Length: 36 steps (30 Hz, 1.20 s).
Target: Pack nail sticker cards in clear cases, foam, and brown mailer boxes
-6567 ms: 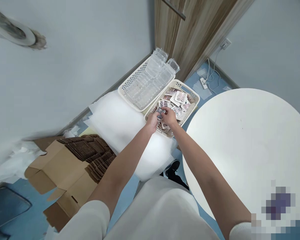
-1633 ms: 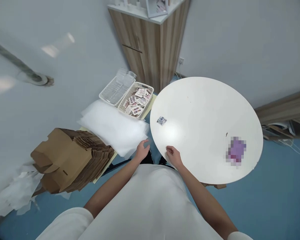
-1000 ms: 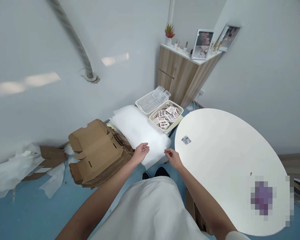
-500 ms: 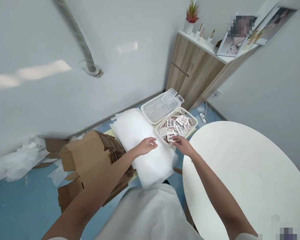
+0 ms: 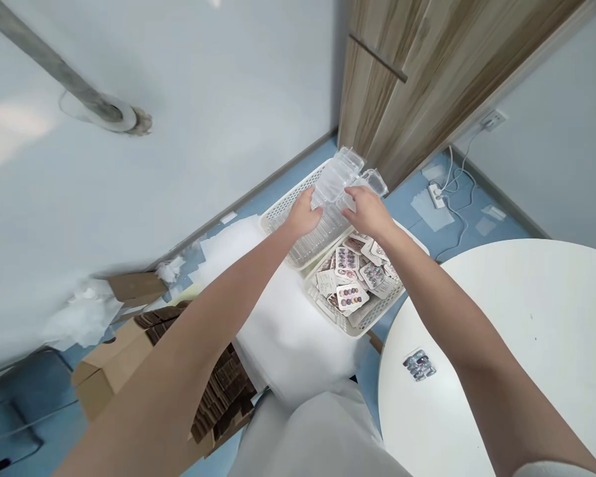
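1. At my far left, flattened brown cardboard boxes lie stacked beside a pile of white sheets, partly hidden from me by the left forearm.
2. Beyond the sheets I have the left hand over the left basket, thumb and fingers spread with nothing gripped that I can see.
3. Clear plastic boxes lie in that basket, some jutting past its far end; they sit between and just beyond both hands. I can't tell from here whether the fingertips touch them.
4. The right basket, alongside, holds a loose heap of printed cards.
5. My right hand reaches across to the clear plastic boxes, fingers curved and parted from the thumb, seemingly unclasped.
6. On my right, a shiny pack lies flat near the left edge of the white table, away from both hands.
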Tool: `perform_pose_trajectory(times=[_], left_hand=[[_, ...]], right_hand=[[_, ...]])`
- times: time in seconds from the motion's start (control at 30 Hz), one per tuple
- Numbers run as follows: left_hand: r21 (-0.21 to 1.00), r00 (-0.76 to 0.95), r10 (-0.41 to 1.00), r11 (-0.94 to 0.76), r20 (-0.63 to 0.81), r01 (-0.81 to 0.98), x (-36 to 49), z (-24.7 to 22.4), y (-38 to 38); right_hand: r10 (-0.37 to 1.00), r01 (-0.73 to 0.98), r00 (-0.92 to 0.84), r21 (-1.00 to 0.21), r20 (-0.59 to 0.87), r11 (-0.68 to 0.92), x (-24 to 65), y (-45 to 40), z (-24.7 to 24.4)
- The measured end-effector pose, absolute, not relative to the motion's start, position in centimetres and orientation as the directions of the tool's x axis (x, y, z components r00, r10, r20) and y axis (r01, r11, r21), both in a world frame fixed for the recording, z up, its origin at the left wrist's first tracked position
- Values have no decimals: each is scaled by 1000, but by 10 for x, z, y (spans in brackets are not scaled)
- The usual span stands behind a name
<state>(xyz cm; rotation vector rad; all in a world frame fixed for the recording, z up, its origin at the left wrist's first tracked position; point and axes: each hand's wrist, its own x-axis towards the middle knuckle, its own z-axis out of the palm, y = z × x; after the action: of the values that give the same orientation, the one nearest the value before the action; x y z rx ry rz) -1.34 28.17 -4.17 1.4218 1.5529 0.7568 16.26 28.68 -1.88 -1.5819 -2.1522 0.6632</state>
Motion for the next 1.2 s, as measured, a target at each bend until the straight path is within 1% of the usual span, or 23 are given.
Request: perform_pose_trajectory(times=[0.07,0.17,0.3,0.37,0.47,0.57,0.7,0.77,0.87,0.97,1.03,1.07,1.13,1.2], left_hand=[[892,14,985,152,-174,425,-7,-55,304],[909,-28,989,145,-146,390,-4,-73,327],[895,-36,984,174,-175,410,-3,-87,342],[892,-34,983,179,-181,416,-3,-88,343],[893,-36,987,159,-158,422,-2,-84,340],[879,-59,991,131,-117,458,-3,-74,330],[824,-104,994,95,-44,559,-8,-51,308],[799,-83,996,39,14,600,-11,-35,291],[783,-55,995,-30,82,622,-16,-9,256],[840,-30,996,-52,81,540,-21,17,211],[919,17,1000,-29,25,393,-23,32,172],[955,31,999,16,-27,296,-23,39,151],[983,62,990,118,-127,140,-25,50,105],[976,104,971,210,-216,67,-26,56,59]], right_hand=[[960,795,-270,-544,78,268,153,298,-27],[962,817,-250,-510,107,269,143,305,-39],[975,848,-199,-480,102,223,134,307,-47],[979,851,-171,-484,112,204,131,308,-48],[979,833,-149,-516,140,201,128,309,-48],[985,817,-127,-551,117,171,127,306,-44],[984,714,-119,-677,134,179,129,292,-33],[981,649,-125,-736,146,192,132,279,-24],[989,552,-101,-821,108,146,139,251,-6],[997,443,-50,-894,57,73,148,210,19],[999,340,-40,-939,28,39,154,175,37],[999,284,-49,-958,14,28,156,156,46],[999,209,-54,-978,0,11,158,115,61],[1000,183,-28,-983,-12,-7,159,72,72]])
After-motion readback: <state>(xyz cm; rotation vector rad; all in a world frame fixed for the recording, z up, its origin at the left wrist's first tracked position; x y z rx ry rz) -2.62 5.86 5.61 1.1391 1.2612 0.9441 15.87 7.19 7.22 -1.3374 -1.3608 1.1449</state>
